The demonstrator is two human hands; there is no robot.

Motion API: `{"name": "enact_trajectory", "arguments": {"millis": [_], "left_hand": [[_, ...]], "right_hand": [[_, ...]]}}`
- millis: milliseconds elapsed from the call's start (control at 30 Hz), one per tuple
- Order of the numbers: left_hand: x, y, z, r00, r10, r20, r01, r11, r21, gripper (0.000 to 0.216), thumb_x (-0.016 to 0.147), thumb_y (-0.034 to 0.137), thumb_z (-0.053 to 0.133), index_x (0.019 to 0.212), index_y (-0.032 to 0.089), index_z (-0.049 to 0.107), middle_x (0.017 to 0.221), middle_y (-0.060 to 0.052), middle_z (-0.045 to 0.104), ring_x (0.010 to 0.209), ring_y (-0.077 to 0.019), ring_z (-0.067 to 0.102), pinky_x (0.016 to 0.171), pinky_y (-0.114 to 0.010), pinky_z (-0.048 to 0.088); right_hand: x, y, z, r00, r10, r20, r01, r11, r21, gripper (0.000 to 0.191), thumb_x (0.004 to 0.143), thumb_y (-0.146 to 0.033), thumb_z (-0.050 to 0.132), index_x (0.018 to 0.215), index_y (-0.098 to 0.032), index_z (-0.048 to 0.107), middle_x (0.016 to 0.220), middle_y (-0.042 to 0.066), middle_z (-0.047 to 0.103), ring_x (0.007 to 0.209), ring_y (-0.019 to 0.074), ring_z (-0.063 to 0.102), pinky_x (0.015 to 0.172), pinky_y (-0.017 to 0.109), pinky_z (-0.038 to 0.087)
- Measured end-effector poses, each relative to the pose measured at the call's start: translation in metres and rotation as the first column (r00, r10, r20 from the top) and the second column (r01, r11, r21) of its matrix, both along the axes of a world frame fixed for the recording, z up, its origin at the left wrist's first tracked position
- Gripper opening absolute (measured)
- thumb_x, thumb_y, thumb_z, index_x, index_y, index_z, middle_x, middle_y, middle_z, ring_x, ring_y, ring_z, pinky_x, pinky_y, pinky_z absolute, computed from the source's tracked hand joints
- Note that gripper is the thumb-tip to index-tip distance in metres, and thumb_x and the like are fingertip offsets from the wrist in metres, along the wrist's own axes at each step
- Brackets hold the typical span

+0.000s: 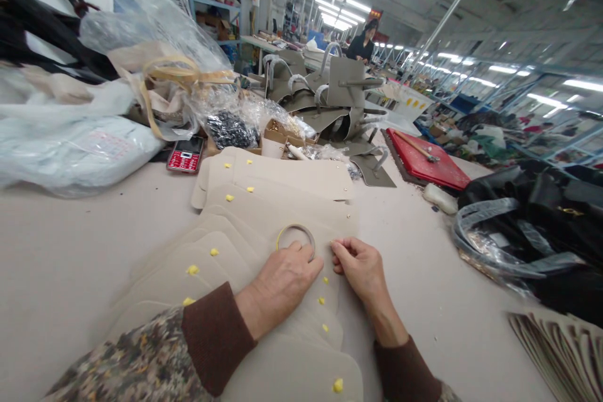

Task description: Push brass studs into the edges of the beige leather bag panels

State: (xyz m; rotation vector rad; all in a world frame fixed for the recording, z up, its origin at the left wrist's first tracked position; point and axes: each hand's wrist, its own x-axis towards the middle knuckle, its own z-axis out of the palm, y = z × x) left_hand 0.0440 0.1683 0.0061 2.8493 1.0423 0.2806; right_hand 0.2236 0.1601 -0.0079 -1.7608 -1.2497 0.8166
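Note:
Several beige leather flap pieces (264, 201) lie fanned out on the table in front of me, each dotted with small yellow tabs (192, 270). My left hand (282, 282) rests palm down on the top piece, its fingers curled against a thin tape ring (296, 235). My right hand (360, 267) sits just to the right, fingertips pinched together at the piece's edge; whatever they hold is too small to name. Brown cuffs and patterned sleeves cover both my forearms.
A red mobile phone (186, 154) lies at the back left by plastic bags (70, 144). Grey bag parts (339, 94) stand behind. On the right are a red board with a hammer (426, 160) and black bags in plastic (532, 220). Another person (362, 44) works far back.

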Motion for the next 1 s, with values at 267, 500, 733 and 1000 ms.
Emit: {"name": "enact_trajectory", "arguments": {"millis": [267,500,733,1000], "left_hand": [[-0.002,-0.002,0.002,1.0,0.007,0.012,-0.007,0.999,-0.042,0.012,0.091,0.009,0.046,0.087,0.017,0.055,0.087,-0.006,0.057,0.081,-0.0234,0.052,0.065,-0.035,0.048],[-0.004,-0.001,0.003,1.0,0.008,0.006,-0.008,0.999,-0.054,0.013,0.091,0.009,0.045,0.088,0.017,0.056,0.088,-0.007,0.056,0.083,-0.0234,0.05,0.063,-0.033,0.047],[-0.003,0.0,-0.002,0.999,0.019,0.047,-0.017,0.999,-0.033,0.014,0.088,0.006,0.047,0.087,0.017,0.055,0.087,-0.007,0.055,0.083,-0.023,0.05,0.062,-0.031,0.045],[-0.004,-0.008,0.004,0.999,0.011,0.049,-0.011,1.0,-0.014,0.012,0.092,0.012,0.044,0.088,0.016,0.054,0.083,-0.007,0.055,0.08,-0.0219,0.051,0.059,-0.031,0.043]], "right_hand": [[-0.004,0.013,-0.001,0.92,0.012,0.392,-0.005,1.0,-0.019,0.024,0.078,-0.034,0.053,0.071,-0.018,0.068,0.059,0.003,0.068,0.044,0.013,0.058,0.044,0.021,0.045],[-0.003,0.017,0.001,0.977,-0.058,0.205,0.083,0.99,-0.112,0.026,0.075,-0.034,0.062,0.096,-0.018,0.06,0.051,-0.005,0.059,0.036,0.0125,0.054,0.034,0.021,0.043],[0.006,0.004,-0.002,0.991,-0.078,-0.113,0.073,0.996,-0.047,0.032,0.072,-0.047,0.066,0.076,-0.016,0.062,0.057,0.001,0.064,0.046,0.0142,0.062,0.045,0.025,0.053],[0.008,0.007,-0.007,0.883,0.002,0.469,0.001,1.0,-0.006,0.032,0.073,-0.05,0.055,0.068,-0.024,0.073,0.067,0.008,0.074,0.059,0.0255,0.067,0.055,0.033,0.049]]}}
